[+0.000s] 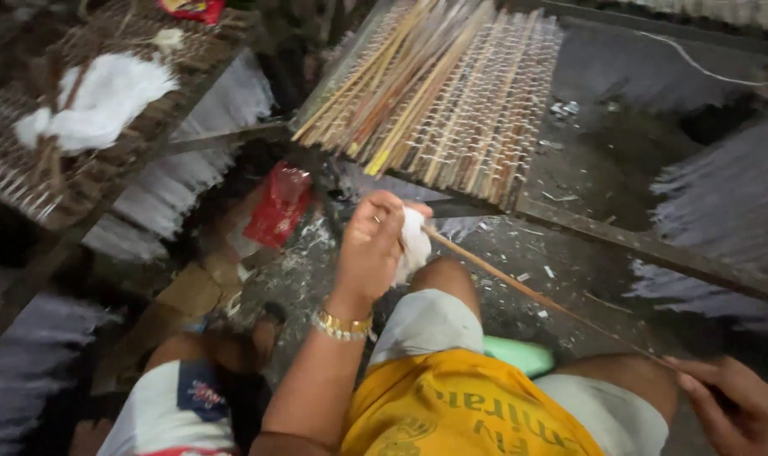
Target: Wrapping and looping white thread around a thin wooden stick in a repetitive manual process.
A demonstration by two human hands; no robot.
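My left hand (371, 245) is closed around a wad of white cloth (414, 241) wrapped on one end of a long thin stick (519, 287), and my right hand (735, 405) pinches the far end, so it spans above my knees. It looks light, stiff, smooth and easily snapped, best held near both ends. Beyond the cloth grip, a woven rack (494, 127) carries more sticks (397, 84).

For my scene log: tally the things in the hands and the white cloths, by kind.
Hands: 2, left hand and right hand
Thin stick held between them: 1
White cloths: 2, cloth wad around the stick, cloth on the rack
Total: 5
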